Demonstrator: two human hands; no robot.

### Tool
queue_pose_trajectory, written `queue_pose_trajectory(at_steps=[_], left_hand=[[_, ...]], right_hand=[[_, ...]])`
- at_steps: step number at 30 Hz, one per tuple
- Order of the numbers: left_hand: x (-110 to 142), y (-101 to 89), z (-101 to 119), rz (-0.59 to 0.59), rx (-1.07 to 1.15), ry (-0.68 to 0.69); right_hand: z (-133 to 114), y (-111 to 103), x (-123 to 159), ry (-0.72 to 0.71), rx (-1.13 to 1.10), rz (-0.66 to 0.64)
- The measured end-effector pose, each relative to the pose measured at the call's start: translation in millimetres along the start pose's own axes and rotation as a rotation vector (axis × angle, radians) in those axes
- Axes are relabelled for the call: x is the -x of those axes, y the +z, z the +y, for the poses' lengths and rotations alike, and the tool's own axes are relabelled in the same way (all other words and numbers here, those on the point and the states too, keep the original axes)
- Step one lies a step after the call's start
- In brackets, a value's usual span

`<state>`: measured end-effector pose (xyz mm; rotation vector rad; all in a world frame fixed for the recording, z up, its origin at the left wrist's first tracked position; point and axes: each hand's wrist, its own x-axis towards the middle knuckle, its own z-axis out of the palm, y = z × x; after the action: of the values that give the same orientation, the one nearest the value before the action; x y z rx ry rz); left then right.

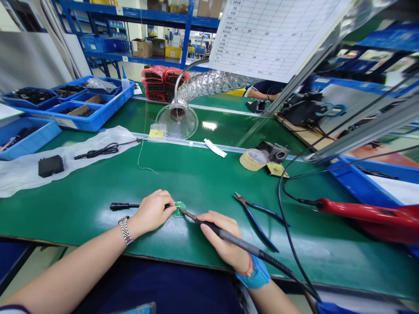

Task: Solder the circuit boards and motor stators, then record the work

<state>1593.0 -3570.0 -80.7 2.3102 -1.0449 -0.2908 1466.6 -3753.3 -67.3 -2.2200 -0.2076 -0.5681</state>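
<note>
A small round green circuit board (178,209) lies on the green bench mat. My left hand (155,211) is closed on a black cable (124,206); its connector end sticks out to the left and its thin wire end reaches the board. In my right hand (222,235) is a soldering iron (229,237), held like a pen. The iron's tip touches or nearly touches the board beside the wire; I cannot tell which. To the right of my right hand lie cutting pliers (258,218) with blue handles, jaws apart.
A red-handled tool (366,212) lies at right, with dark cables looping across the bench. A clear fume hood (177,122) stands at the back, near a tape roll (253,159). Blue bins (98,115), a black box (51,166) and a coiled cable (104,151) are at left. Another person's arm (262,91) shows behind.
</note>
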Motion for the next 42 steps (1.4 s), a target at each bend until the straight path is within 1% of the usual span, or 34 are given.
queue_pose_trajectory(at_steps=[5, 11, 22, 24, 27, 31, 33, 36, 38, 42], left_hand=[[0, 0.1, 0, 0.003, 0.001, 0.007], [0, -0.4, 0, -0.004, 0.0, -0.001], [0, -1.4, 3, -0.007, -0.006, -0.004], [0, -1.5, 3, -0.007, -0.008, -0.005], [0, -1.5, 2, -0.006, -0.015, -0.008], [-1, -1.0, 1, -0.004, -0.016, -0.008], [0, -0.8, 1, -0.006, -0.013, -0.006], [0, -1.4, 2, -0.014, -0.018, -0.004], [0, -2.0, 2, -0.016, -0.028, -0.002], [1, -2.6, 4, -0.017, -0.048, -0.011]], right_hand=[[-1, -1, -1, 0.007, -0.001, -0.024], [0, -1, 0, 0.005, 0.007, -0.002], [-2, -2, -1, -0.025, 0.016, -0.006], [-2, -2, -1, -0.028, 0.007, 0.011], [-2, -4, 0, -0.02, 0.013, 0.073], [-1, -5, 2, -0.007, 0.065, 0.128], [1, -2, 2, 0.022, 0.072, 0.138], [5, 8, 1, 0.082, 0.012, 0.111], [8, 17, -2, 0.072, -0.019, 0.068], [14, 35, -8, 0.027, -0.013, -0.04]])
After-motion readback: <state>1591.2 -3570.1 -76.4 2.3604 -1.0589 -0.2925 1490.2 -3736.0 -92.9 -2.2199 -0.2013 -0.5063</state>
